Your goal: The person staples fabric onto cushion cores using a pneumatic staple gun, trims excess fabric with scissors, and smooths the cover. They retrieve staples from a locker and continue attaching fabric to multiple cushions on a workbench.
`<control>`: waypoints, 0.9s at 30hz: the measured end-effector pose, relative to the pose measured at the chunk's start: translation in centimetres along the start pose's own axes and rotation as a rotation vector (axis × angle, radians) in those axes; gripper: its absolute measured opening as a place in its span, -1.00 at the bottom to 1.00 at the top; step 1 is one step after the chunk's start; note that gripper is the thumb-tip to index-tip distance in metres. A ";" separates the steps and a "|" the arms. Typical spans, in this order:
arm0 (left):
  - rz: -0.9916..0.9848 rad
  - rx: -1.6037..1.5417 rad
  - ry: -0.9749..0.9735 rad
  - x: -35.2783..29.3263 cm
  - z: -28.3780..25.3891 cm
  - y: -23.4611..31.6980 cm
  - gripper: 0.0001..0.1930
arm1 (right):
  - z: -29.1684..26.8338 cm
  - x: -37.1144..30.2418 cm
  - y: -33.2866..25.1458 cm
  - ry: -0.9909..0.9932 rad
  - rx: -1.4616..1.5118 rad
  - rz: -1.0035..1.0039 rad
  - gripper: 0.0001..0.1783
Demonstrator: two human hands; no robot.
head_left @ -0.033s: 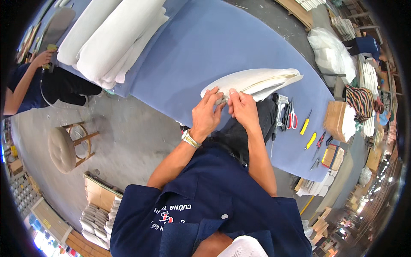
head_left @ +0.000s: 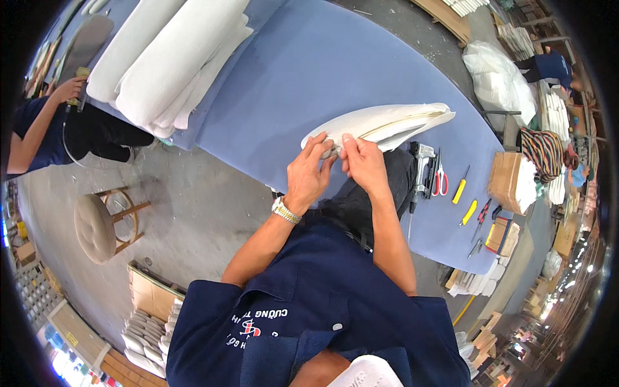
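Note:
A curved white padded panel [head_left: 361, 122], pointed toward the right, rests at the near edge of the blue table; folded cloth layers show along its open side. My left hand [head_left: 311, 171] is closed on the panel's left end, fingers on top and thumb beneath. Beside it, my right hand [head_left: 364, 164] pinches the panel's near edge between thumb and bent fingers. Both sets of fingertips press at the cloth edge, and the small part between them is hard to make out.
Right of my hands on the table [head_left: 309, 64] lie a staple gun [head_left: 422, 161], red-handled scissors [head_left: 441, 180], yellow-handled tools [head_left: 469, 213] and a cardboard box [head_left: 505, 177]. White panels [head_left: 180, 58] are stacked at far left, near a co-worker's hand [head_left: 69, 89]. A round stool [head_left: 95, 227] stands left.
My hands and the panel have shifted very slightly left in the picture, with the same grip. The co-worker's arm at the left has moved a little.

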State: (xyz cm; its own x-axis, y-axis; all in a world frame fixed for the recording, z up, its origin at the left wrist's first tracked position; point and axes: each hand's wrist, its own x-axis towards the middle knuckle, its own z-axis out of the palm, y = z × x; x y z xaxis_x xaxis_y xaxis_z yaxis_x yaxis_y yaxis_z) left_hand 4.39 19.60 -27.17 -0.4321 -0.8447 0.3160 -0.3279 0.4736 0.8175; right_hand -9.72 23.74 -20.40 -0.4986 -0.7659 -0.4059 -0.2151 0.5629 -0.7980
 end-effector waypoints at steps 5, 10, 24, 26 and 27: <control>-0.016 -0.004 -0.072 0.6 -0.6 -1.1 -0.61 | 0.3 1.1 -1.5 -0.048 -0.119 -0.011 -0.41; 0.004 0.043 -0.106 -0.5 -0.5 -0.8 -0.59 | 0.8 -0.1 -0.2 -0.042 0.003 0.008 -0.44; -0.147 -0.061 0.019 0.0 0.1 0.0 -0.50 | 0.5 -0.8 0.1 0.019 -0.057 -0.047 -0.44; -0.220 -0.075 -0.037 0.6 -0.2 0.1 -0.50 | 0.6 -0.3 0.1 0.037 -0.081 -0.071 -0.45; -0.264 -0.080 -0.067 0.6 -0.4 0.1 -0.50 | 1.0 -0.2 0.6 0.047 -0.103 -0.093 -0.46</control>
State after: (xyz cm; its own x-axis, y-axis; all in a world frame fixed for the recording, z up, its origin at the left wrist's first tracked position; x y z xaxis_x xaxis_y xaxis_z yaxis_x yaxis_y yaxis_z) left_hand 4.42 18.99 -26.72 -0.3963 -0.9163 0.0570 -0.3700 0.2162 0.9035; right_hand -8.92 23.90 -21.27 -0.5104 -0.8025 -0.3091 -0.3464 0.5209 -0.7802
